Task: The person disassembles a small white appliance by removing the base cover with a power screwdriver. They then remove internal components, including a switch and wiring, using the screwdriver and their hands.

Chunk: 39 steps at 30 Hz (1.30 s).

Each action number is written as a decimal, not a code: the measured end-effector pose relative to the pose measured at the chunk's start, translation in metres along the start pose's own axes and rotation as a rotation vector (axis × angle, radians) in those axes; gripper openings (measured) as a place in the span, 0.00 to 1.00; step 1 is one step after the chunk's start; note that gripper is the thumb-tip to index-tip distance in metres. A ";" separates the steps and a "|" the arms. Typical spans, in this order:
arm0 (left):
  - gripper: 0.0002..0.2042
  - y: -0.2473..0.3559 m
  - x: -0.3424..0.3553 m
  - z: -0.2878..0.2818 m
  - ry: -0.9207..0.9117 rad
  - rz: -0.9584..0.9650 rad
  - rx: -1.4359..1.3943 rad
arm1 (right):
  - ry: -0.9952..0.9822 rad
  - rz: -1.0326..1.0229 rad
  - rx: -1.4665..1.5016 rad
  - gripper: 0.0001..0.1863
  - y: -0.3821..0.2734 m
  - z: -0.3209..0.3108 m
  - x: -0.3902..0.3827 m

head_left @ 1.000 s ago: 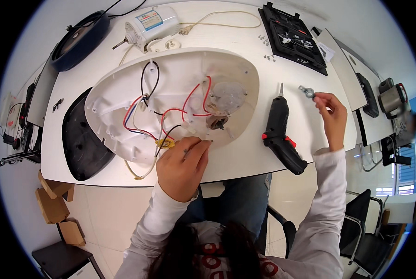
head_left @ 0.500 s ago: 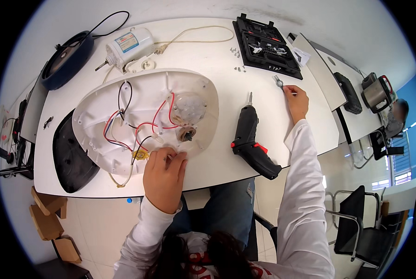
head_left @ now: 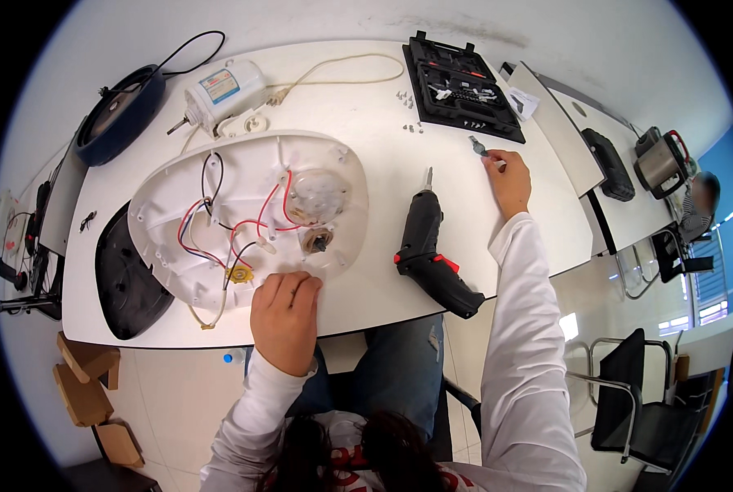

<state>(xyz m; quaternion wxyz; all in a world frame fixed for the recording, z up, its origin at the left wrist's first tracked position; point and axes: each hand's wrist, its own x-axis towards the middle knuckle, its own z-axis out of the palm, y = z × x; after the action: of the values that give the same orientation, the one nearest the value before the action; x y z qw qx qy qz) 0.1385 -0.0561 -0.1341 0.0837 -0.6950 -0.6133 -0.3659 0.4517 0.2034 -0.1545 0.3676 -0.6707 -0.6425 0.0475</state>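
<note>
A white plastic housing (head_left: 157, 209) lies open side up, with red, black and blue wires, a yellow part (head_left: 239, 274) and a clear dome-shaped cup (head_left: 317, 197) inside. At its near rim is my left hand (head_left: 286, 318), fingers curled over the edge; the fingertips are hidden. Farther right, my right hand (head_left: 510, 182) pinches a small grey metallic piece (head_left: 478, 146) with a rounded middle, against the tabletop. Between my arms lies a black power screwdriver (head_left: 422, 238), its bit pointing away from me.
Beyond the housing sits a white motor (head_left: 229, 88) with a cord. A dark blue round base (head_left: 120, 119) stands far left, and a black cover (head_left: 129, 283) lies partly under the housing. Several screws (head_left: 411, 128) lie beside an open black tool case (head_left: 465, 94). A person sits far right.
My left hand has drawn slightly toward me along the housing's near rim, its fingers more curled. My right hand keeps its pinch on the grey piece. The whole view has shifted a little.
</note>
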 end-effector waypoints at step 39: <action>0.15 0.029 -0.023 0.041 -0.014 0.293 0.033 | -0.021 -0.189 0.156 0.06 -0.008 0.000 0.005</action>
<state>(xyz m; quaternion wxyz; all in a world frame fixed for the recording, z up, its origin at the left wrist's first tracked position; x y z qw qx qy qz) 0.1824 -0.0579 -0.1677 0.1432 -0.7783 -0.5117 -0.3347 0.4463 0.2071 -0.1477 0.4148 -0.5759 -0.7010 0.0696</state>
